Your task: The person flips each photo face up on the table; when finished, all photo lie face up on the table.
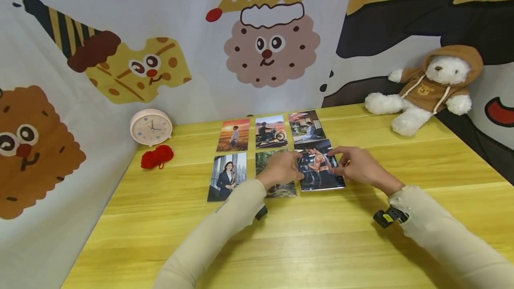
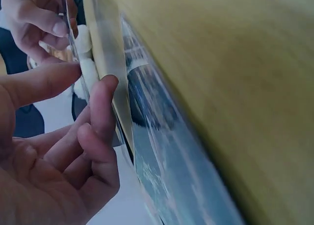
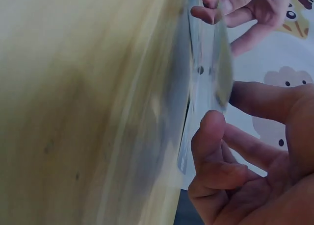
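Note:
A photo card of a muscular person in a gym (image 1: 318,171) is held between both hands, close over the table. My left hand (image 1: 281,167) pinches its left edge and my right hand (image 1: 359,166) pinches the right edge. Seen nearly edge-on in the right wrist view, the held card (image 3: 224,68) stands off the tabletop. Beneath my left hand lies a forest photo card (image 1: 283,191), partly covered by it. Left of that is a card of a person in a dark suit (image 1: 227,177). The gym card's top edge meets a garden-scene card (image 1: 307,126).
Along the back row lie a sunset field card (image 1: 233,135) and a motorcycle card (image 1: 270,132). A round pink clock (image 1: 151,127) and red yarn (image 1: 157,157) are at the back left of the wooden table (image 1: 305,253). A white teddy bear (image 1: 425,88) sits back right.

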### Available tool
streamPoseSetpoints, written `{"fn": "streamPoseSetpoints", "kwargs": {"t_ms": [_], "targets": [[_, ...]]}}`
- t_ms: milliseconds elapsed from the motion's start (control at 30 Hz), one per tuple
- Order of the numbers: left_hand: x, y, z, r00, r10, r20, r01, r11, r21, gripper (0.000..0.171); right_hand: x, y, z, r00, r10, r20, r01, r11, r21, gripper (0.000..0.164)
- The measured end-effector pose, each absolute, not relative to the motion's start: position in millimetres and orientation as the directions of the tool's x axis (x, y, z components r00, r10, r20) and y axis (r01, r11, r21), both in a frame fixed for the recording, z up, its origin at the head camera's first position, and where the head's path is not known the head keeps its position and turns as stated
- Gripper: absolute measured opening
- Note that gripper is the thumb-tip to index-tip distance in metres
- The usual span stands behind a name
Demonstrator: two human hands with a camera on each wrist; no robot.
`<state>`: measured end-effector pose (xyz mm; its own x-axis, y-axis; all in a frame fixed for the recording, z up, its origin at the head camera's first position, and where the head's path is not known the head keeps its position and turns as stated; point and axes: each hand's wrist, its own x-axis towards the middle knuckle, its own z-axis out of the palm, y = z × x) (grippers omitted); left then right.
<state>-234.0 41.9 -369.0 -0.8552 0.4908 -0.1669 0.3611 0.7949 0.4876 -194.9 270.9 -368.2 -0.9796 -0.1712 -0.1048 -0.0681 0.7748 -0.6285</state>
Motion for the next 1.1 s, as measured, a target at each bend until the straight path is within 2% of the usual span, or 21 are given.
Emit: {"fn": "streamPoseSetpoints", "kwargs": {"t_ms": [167, 333, 600, 833, 1033, 1100], "targets": [[-233, 49, -369, -0.836, 0.512, -0.199, 0.415, 0.826, 0.381, 0.062, -198, 270, -371, -0.967, -0.212, -0.139, -0.096, 0.814, -0.573, 0.049], [-230, 52, -367, -0.828, 0.506, -0.24, 0.421, 0.845, 0.329, 0.059, -200, 269, -375, -0.955, -0.245, -0.165, -0.13, 0.85, -0.51, 0.049], [-234, 50, -371, -0.831, 0.5, -0.244, 0.413, 0.848, 0.331, 0.054, -209, 263, -375, -0.948, -0.281, -0.151, -0.202, 0.896, -0.396, 0.05], [-238, 52, -374, -0.839, 0.502, -0.208, 0.43, 0.847, 0.313, 0.037, -216, 261, -376, -0.949, -0.269, -0.165, -0.197, 0.913, -0.357, 0.052], [-238, 52, -373, -0.828, 0.514, -0.223, 0.441, 0.844, 0.306, 0.035, -215, 261, -376, -0.944, -0.292, -0.154, -0.229, 0.915, -0.333, 0.054], [-240, 50, -369, -0.81, 0.535, -0.24, 0.45, 0.829, 0.331, 0.04, -215, 261, -375, -0.942, -0.299, -0.15, -0.238, 0.914, -0.328, 0.055]]}}
